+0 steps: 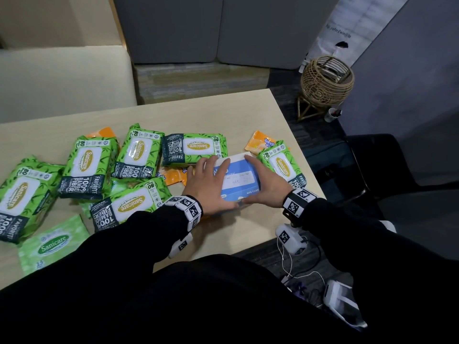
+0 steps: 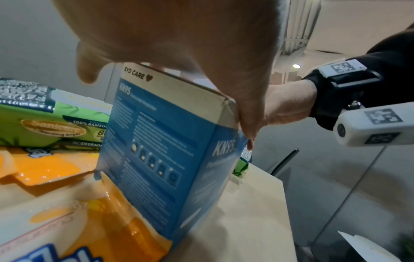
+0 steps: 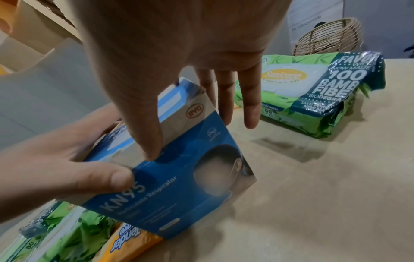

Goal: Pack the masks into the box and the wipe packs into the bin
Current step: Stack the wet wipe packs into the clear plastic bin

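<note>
A person in black sleeves stands at a pale wooden surface (image 1: 248, 115) and holds a blue and white mask box (image 1: 238, 180) between both hands. The box sits near the right front part of the surface, with its lower edge down on the wood and tilted a little in the wrist views. It is printed with "KN95" and "BYD CARE".

The left hand (image 1: 208, 184) grips the left end of the box, its fingers spread over the top and its thumb (image 3: 107, 177) pressed against the front face. The right hand (image 1: 265, 184) grips the right end, its fingers (image 3: 251, 99) reaching down past the far edge and its thumb (image 3: 147, 134) on the top panel. Each wrist wears a band with black and white square markers.

Green wipe packs lie all around. One green pack (image 1: 283, 165) sits just right of the box, nearly touching the right hand. Another green pack (image 1: 193, 147) lies just behind the box. Several more spread across the left half of the surface, including a pale green flat pack (image 1: 52, 244) near the front edge. Small orange wipe packs (image 1: 173, 175) lie to the left of the box, one of them touching its base in the left wrist view, and another orange pack (image 1: 263, 142) lies behind the right green pack.

A round wicker basket (image 1: 327, 80) on a stand is on the floor beyond the right corner.
</note>
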Available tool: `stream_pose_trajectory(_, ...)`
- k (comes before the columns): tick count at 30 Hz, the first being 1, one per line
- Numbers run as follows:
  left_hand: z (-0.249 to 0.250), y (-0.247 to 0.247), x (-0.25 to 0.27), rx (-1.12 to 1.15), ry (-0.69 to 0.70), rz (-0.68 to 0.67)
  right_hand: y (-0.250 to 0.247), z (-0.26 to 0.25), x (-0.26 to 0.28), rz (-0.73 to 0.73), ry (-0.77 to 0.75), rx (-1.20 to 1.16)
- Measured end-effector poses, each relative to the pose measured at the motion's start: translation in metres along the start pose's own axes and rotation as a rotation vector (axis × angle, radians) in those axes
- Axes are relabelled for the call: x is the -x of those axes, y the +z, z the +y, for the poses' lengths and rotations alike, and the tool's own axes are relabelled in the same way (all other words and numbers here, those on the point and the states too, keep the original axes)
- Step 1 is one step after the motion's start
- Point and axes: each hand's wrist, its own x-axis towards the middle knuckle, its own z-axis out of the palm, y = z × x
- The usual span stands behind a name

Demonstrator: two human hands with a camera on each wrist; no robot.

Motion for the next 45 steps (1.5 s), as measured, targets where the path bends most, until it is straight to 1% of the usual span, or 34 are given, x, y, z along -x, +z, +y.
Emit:
stream_pose_trajectory(3,-0.001,-0.008,-0.002,0.027,0.007,-0.035,-0.001,-0.004,0.003,-0.003,-0.007,-0.05)
stream_pose_trajectory(6,-0.004,-0.022,-0.006,0.105,-0.01,-0.083,-0.01,-0.01,0.002,-0.017,-0.011,-0.051)
stream_pose_trajectory(9,-0.022,-0.046,-0.006,0.301,-0.055,-0.102,-0.036,-0.021,0.001,-0.035,-0.083,-0.068)
stream_pose_trajectory(11,-0.037,-0.069,-0.005,0.413,-0.08,-0.091,-0.048,-0.035,-0.001,-0.003,-0.156,-0.114)
stream_pose_trajectory(15,-0.071,-0.114,0.0,0.472,-0.134,-0.033,-0.048,-0.077,-0.014,0.099,-0.252,-0.239)
stream_pose_trajectory(18,-0.107,-0.141,0.012,0.456,-0.202,0.022,-0.041,-0.116,-0.03,0.128,-0.269,-0.3)
stream_pose_trajectory(20,-0.134,-0.157,0.023,0.469,-0.27,0.069,-0.03,-0.143,-0.046,0.151,-0.246,-0.376)
stream_pose_trajectory(21,-0.149,-0.163,0.029,0.474,-0.319,0.102,-0.023,-0.158,-0.056,0.187,-0.225,-0.41)
stream_pose_trajectory(23,-0.179,-0.175,0.041,0.464,-0.437,0.183,-0.005,-0.19,-0.08,0.254,-0.168,-0.474)
stream_pose_trajectory(24,-0.194,-0.18,0.047,0.448,-0.503,0.225,0.004,-0.208,-0.092,0.252,-0.124,-0.517)
stream_pose_trajectory(25,-0.21,-0.184,0.053,0.432,-0.573,0.264,0.013,-0.228,-0.103,0.219,-0.072,-0.575)
stream_pose_trajectory(26,-0.227,-0.188,0.059,0.423,-0.642,0.299,0.021,-0.25,-0.113,0.147,-0.015,-0.647)
stream_pose_trajectory(28,-0.259,-0.193,0.072,0.429,-0.758,0.344,0.042,-0.297,-0.131,-0.104,0.095,-0.828)
stream_pose_trajectory(29,-0.274,-0.194,0.078,0.439,-0.8,0.345,0.054,-0.319,-0.14,-0.241,0.118,-0.911)
stream_pose_trajectory(30,-0.288,-0.195,0.084,0.455,-0.825,0.338,0.067,-0.342,-0.149,-0.347,0.12,-0.968)
stream_pose_trajectory(31,-0.302,-0.196,0.091,0.478,-0.829,0.325,0.081,-0.363,-0.158,-0.412,0.111,-0.997)
stream_pose_trajectory(32,-0.316,-0.197,0.096,0.502,-0.82,0.309,0.094,-0.383,-0.168,-0.43,0.097,-0.997)
stream_pose_trajectory(33,-0.332,-0.199,0.102,0.526,-0.809,0.284,0.104,-0.403,-0.177,-0.417,0.078,-0.979)
stream_pose_trajectory(35,-0.37,-0.205,0.115,0.557,-0.778,0.257,0.122,-0.437,-0.197,-0.354,0.027,-0.913)
stream_pose_trajectory(36,-0.393,-0.208,0.121,0.56,-0.77,0.27,0.13,-0.452,-0.208,-0.326,0.002,-0.879)
stream_pose_trajectory(38,-0.442,-0.215,0.134,0.582,-0.798,0.311,0.146,-0.477,-0.234,-0.301,-0.027,-0.811)
stream_pose_trajectory(41,-0.501,-0.222,0.152,0.801,-0.872,0.306,0.171,-0.513,-0.267,-0.329,-0.054,-0.695)
stream_pose_trajectory(43,-0.533,-0.221,0.16,0.865,-0.905,0.257,0.19,-0.535,-0.283,-0.37,-0.067,-0.585)
stream_pose_trajectory(45,-0.558,-0.219,0.167,0.906,-0.935,0.177,0.21,-0.556,-0.296,-0.424,-0.102,-0.458)
